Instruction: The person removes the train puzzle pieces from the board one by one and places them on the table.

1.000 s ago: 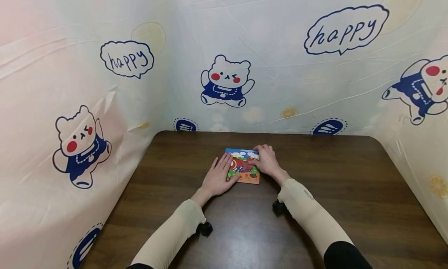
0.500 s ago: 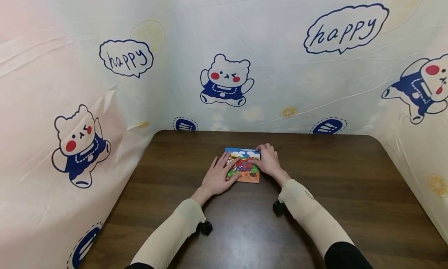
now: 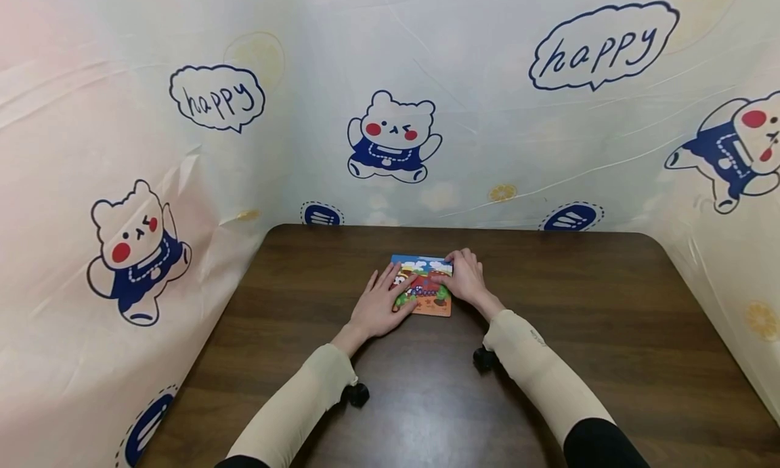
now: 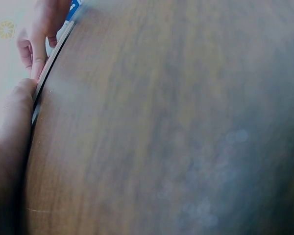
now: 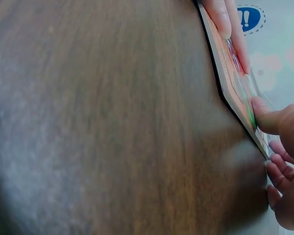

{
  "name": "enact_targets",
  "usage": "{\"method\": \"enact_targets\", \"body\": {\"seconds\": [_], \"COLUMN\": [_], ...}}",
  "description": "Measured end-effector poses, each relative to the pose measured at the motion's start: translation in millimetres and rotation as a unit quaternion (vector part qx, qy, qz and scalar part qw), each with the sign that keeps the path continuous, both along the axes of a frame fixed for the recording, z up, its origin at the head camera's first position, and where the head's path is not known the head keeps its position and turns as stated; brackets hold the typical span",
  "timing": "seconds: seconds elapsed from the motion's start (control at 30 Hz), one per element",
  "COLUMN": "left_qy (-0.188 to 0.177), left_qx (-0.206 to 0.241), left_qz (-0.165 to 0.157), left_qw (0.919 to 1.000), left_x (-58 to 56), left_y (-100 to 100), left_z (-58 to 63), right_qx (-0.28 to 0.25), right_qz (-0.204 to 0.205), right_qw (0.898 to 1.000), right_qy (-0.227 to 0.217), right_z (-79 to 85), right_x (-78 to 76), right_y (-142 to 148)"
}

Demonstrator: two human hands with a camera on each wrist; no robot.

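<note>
A small square board (image 3: 434,309) with a bright printed picture lies flat on the brown table, blue along its far side and orange along its near side. My left hand (image 3: 376,310) rests over its left part, fingers straight and spread, covering that side of the picture. At the right edge, my right hand (image 3: 468,280) grips the board, thumb on the picture. The right wrist view shows the board's thick, layered edge (image 5: 228,83), with the right thumb (image 5: 267,117) on top and the other fingers curled at its side.
The dark wooden table (image 3: 420,387) has rounded far corners. Behind it and at both sides hangs a pale curtain (image 3: 475,150) printed with bears and the word happy. A black knob-like piece (image 3: 357,394) hangs at the left cuff, another (image 3: 484,359) at the right.
My left index finger has swung right, away from the other fingers, across the picture. The right hand and the board stay nearly in place; the head view shifts slightly.
</note>
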State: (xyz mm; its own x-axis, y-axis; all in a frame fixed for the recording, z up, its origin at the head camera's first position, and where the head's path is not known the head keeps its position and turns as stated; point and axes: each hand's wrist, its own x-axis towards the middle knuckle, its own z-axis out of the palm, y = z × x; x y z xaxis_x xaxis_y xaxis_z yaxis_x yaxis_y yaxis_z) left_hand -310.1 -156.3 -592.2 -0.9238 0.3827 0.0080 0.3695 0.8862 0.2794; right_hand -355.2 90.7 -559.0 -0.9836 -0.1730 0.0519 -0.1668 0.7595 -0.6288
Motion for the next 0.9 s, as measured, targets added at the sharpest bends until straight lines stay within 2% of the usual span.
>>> {"method": "enact_targets", "body": {"seconds": [0.23,0.57,0.9], "left_qy": [0.001,0.009,0.004], "left_qx": [0.006,0.010,0.010], "left_qz": [0.000,-0.003,-0.003], "left_qw": [1.0000,0.9999,0.9999], "left_x": [-0.1,0.9,2.8], "left_y": [-0.4,-0.9,0.3], "left_z": [-0.4,4.5,3.9], "right_qx": [-0.010,0.017,0.029], "right_qz": [0.011,0.023,0.023], "right_qw": [1.000,0.998,0.999], "right_qy": [0.003,0.051,0.009], "right_z": [1.3,4.3,8.2], "right_x": [4.9,6.6,1.6], "right_y": [-4.5,-5.8,-6.1]}}
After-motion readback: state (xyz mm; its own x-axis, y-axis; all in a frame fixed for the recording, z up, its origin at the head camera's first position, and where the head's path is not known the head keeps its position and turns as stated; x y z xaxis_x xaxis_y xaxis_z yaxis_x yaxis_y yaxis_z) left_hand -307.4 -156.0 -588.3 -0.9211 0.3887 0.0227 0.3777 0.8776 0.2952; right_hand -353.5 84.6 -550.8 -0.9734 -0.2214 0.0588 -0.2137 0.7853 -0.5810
